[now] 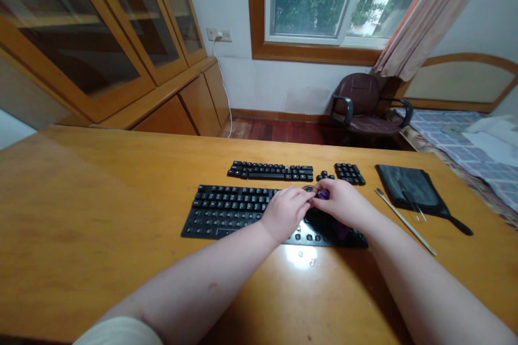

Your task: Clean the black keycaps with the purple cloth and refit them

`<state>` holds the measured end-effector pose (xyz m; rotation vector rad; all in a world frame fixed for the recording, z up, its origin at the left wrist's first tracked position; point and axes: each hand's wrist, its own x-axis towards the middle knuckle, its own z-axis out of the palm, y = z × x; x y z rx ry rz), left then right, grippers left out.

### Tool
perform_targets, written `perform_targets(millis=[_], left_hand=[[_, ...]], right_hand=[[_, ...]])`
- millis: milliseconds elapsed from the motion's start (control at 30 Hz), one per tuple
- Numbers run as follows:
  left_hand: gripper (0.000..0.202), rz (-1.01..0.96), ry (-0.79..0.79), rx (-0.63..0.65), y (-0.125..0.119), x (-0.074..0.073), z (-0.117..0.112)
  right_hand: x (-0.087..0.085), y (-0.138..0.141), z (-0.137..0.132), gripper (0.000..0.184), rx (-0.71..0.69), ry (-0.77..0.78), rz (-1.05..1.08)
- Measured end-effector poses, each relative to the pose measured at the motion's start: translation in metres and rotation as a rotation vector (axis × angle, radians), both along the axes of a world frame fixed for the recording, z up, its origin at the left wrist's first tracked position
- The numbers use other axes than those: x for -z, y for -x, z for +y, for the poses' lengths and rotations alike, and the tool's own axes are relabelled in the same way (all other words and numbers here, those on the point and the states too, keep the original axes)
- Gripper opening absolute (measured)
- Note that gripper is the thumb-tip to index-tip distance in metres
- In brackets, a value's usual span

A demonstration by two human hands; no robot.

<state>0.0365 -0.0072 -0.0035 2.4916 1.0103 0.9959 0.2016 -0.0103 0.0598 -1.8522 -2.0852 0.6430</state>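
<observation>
A black keyboard lies on the table, its upper rows capped and its lower rows mostly stripped of keycaps. Over its right half, my left hand has its fingers bent and close together, the tips meeting those of my right hand. Something small and purple shows at my right hand's pinched fingers; its kind I cannot make out. A darker purple patch also shows beneath that hand. Whatever lies between the touching fingertips is hidden. Removed keycaps stand in rows just behind the keyboard.
Further right are more keycaps, a thin brush-like stick and a dark pouch with tweezer-like metal prongs on it. An office chair stands beyond the wooden table. Glass-doored cabinets line the left.
</observation>
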Motion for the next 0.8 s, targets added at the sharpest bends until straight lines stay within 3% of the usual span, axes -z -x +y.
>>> perform_targets(millis=[333, 500, 567, 700, 800], left_hand=[[0.013, -0.035, 0.065, 0.041, -0.001, 0.002, 0.002], [0.024, -0.173, 0.086, -0.079, 0.0, 0.0, 0.003], [0.029, -0.237, 0.089, -0.127, 0.001, -0.002, 0.004], [0.019, -0.329, 0.068, -0.132, 0.003, -0.006, 0.004], [0.016, -0.354, 0.063, -0.12, 0.004, -0.008, 0.003]], right_hand=[[0.006, -0.006, 0.001, 0.014, -0.051, 0.07, 0.127], [0.011, -0.009, 0.003, 0.033, 0.022, -0.069, 0.18], [0.017, -0.009, 0.003, 0.045, -0.009, -0.094, 0.17], [0.028, -0.009, 0.003, 0.06, -0.125, -0.119, 0.101], [0.024, -0.01, 0.004, 0.045, -0.098, -0.162, -0.101]])
